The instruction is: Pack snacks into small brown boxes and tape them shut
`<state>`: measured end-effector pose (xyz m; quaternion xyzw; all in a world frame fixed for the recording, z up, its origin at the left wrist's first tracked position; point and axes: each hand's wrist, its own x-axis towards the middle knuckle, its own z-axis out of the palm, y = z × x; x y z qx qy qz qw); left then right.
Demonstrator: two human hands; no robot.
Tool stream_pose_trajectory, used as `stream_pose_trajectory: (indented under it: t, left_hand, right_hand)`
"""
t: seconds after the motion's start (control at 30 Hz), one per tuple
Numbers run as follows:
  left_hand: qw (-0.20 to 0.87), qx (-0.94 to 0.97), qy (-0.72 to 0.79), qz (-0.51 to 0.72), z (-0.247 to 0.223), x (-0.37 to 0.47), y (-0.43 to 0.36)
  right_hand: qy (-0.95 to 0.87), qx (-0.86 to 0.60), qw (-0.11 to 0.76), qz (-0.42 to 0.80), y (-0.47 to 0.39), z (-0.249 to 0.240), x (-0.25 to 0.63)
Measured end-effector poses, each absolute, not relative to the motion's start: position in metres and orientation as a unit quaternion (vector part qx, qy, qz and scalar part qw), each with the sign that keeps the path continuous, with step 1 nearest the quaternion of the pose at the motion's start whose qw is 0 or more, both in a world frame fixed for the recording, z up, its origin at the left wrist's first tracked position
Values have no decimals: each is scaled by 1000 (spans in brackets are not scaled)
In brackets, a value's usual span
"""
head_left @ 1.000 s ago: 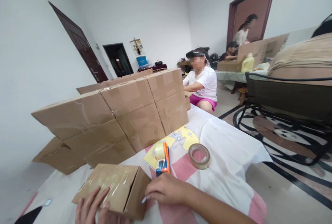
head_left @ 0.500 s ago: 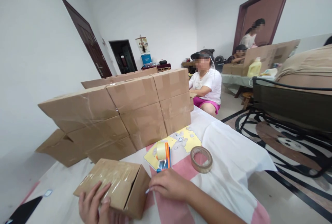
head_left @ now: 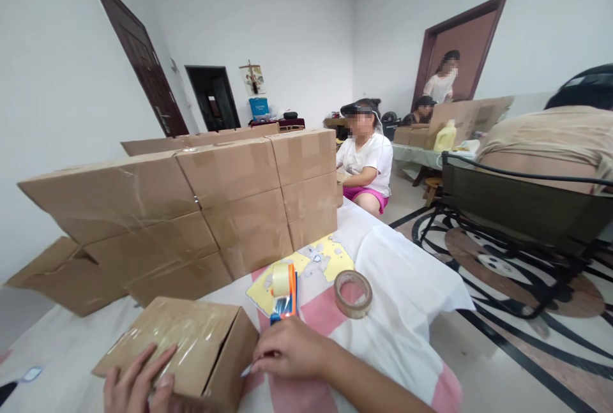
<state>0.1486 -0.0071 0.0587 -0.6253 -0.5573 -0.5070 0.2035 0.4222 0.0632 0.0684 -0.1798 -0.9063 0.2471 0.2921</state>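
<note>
A taped cardboard box (head_left: 191, 343) lies at the near edge of the view, with a dark slit along the top of its right side. My left hand (head_left: 141, 384) rests on its top with the fingers apart. Just right of the box, my right hand (head_left: 290, 349) is closed in a pinch. A small pale pointed thing (head_left: 246, 371) sticks out from its fingertips towards the box; its kind is unclear. Beyond that hand stands an orange and blue tape dispenser (head_left: 286, 292) with a clear roll. A roll of brown tape (head_left: 353, 295) lies to its right.
Stacked cardboard boxes (head_left: 234, 202) form a wall across the cloth-covered table (head_left: 397, 266). At far left is a box with a raised flap (head_left: 45, 263). A seated person (head_left: 366, 161) works behind the table's far end. To the right, someone sits in a dark chair (head_left: 507, 209).
The view has turned slightly right, so the boxes and tape appear further left. Both hands keep about the same places at the box.
</note>
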Motion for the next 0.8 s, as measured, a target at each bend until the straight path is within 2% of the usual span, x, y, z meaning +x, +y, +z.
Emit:
stream_pose_trajectory:
  t: [0.53, 0.8]
  left_hand:
    - [176, -607, -574, -520, 65, 158, -10]
    - [109, -621, -633, -449, 106, 184, -52]
  right_hand:
    - [-869, -167, 306, 350, 62, 60, 414]
    - [-795, -158, 339, 478, 56, 62, 406]
